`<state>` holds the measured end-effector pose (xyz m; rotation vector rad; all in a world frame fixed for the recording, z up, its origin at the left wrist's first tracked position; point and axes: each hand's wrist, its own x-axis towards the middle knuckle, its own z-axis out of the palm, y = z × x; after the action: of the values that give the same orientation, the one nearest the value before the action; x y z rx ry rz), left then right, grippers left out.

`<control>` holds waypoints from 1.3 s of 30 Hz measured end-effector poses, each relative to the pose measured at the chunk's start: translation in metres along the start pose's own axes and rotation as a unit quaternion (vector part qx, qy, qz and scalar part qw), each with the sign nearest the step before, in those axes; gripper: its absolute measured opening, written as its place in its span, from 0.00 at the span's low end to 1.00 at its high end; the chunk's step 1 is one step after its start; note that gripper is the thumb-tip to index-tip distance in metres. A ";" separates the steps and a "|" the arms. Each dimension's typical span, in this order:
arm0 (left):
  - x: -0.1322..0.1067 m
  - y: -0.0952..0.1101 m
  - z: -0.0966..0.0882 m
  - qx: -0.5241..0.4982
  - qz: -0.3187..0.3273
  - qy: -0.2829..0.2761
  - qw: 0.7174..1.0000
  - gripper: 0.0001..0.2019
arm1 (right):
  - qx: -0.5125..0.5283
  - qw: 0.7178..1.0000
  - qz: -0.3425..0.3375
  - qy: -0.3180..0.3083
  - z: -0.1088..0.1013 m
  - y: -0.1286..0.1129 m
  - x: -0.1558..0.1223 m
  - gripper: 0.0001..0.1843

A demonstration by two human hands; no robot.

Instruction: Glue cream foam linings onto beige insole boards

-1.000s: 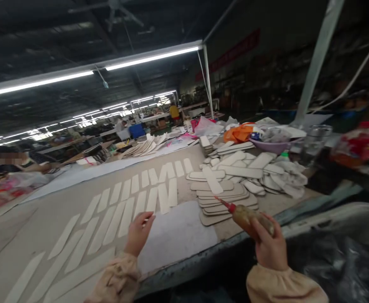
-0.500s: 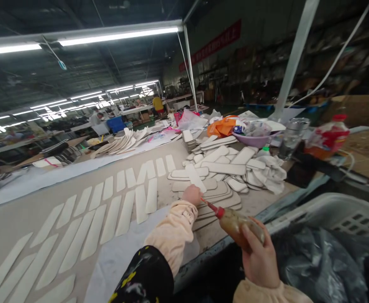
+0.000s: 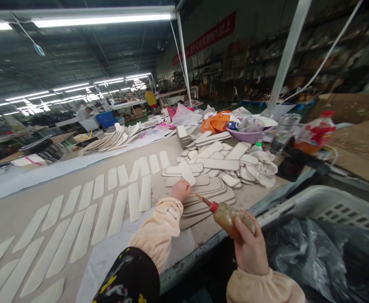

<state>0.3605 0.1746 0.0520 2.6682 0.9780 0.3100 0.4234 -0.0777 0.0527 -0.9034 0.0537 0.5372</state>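
My right hand (image 3: 252, 244) is wrapped round a squeeze bottle (image 3: 230, 219) of brownish liquid, tilted with its red nozzle pointing up and left. Closed on the lower end of a pale, flat strip (image 3: 187, 173), my left hand (image 3: 181, 190) is over a stack of grey-white rounded panels (image 3: 217, 194). The nozzle tip is close to my left hand, with a small gap between them. Behind that strip lies a loose pile of dark-edged strips (image 3: 217, 163). Rows of pale strips (image 3: 118, 210) are laid out to the left on the table.
A white plastic basket (image 3: 317, 195) with dark plastic sheeting stands at the right front. Beyond the pile are a purple bowl (image 3: 250, 135), a glass jar (image 3: 285, 130) and a red-capped bottle (image 3: 317, 132). A metal post (image 3: 287, 59) rises at the back right.
The view has shifted, so the scene sits slightly further left. The nozzle has come a little away from my left hand. Both hands keep their holds.
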 end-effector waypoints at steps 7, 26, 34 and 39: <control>-0.041 -0.039 -0.030 -0.135 -0.021 0.002 0.991 0.10 | 0.006 1.000 -0.005 -0.014 0.003 0.008 -0.001 0.27; -0.054 0.011 -0.001 -0.017 -0.116 -0.017 0.993 0.11 | -0.009 1.000 -0.004 -0.009 0.002 0.014 -0.004 0.27; -0.047 0.007 -0.004 0.030 -0.150 -0.048 0.987 0.11 | -0.019 0.999 -0.010 -0.025 0.002 0.012 -0.003 0.26; -0.054 0.005 -0.005 0.044 -0.155 -0.034 0.986 0.17 | -0.016 0.999 -0.006 -0.031 0.004 0.013 -0.002 0.27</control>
<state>0.3212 0.1365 0.0531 2.5281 1.3893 0.1094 0.4148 -0.0686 0.0464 -0.9164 -0.0164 0.5560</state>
